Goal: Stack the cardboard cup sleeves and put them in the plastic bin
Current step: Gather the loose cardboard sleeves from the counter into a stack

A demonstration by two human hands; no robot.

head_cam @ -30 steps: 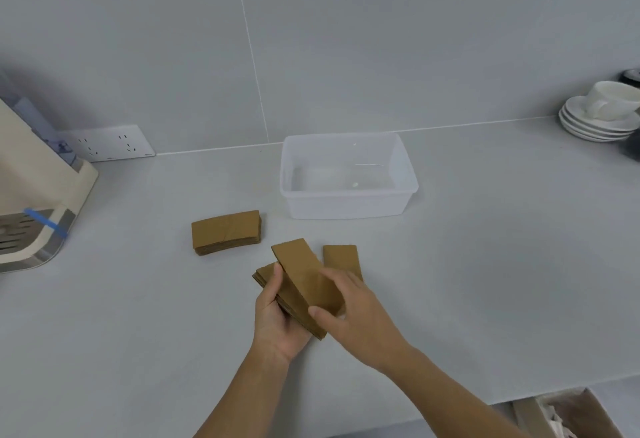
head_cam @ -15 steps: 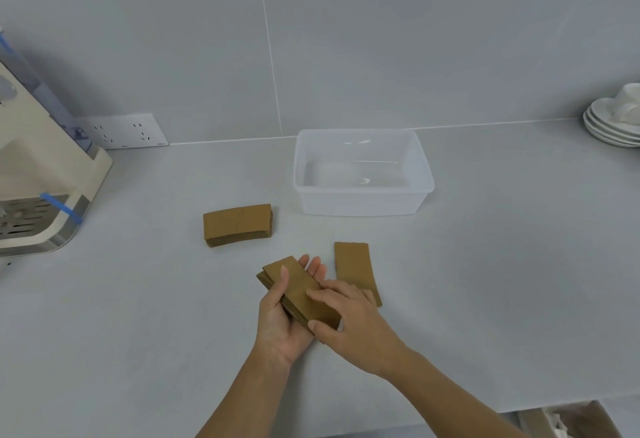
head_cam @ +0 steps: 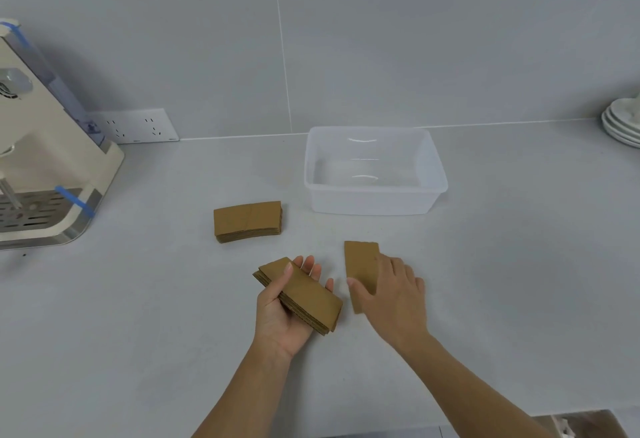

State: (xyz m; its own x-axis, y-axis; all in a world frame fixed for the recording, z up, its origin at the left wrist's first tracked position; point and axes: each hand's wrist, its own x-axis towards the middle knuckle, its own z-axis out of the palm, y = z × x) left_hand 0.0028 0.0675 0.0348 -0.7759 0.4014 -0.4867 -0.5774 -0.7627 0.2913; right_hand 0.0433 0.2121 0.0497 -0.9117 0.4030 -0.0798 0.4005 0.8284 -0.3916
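Note:
My left hand holds a stack of flat brown cardboard sleeves just above the counter, thumb across its top. A single sleeve lies flat on the counter to the right. My right hand rests on its near half, fingers spread over it, thumb at its left edge. Another neat pile of sleeves sits farther back on the left. The clear plastic bin stands behind, nothing inside it.
A cream coffee machine with blue tape occupies the left edge. A wall socket is behind it. Stacked white saucers sit at the far right. The counter's front edge runs near the bottom right.
My right hand left the stack in my left hand and moved right onto the single sleeve on the counter. The view has shifted slightly.

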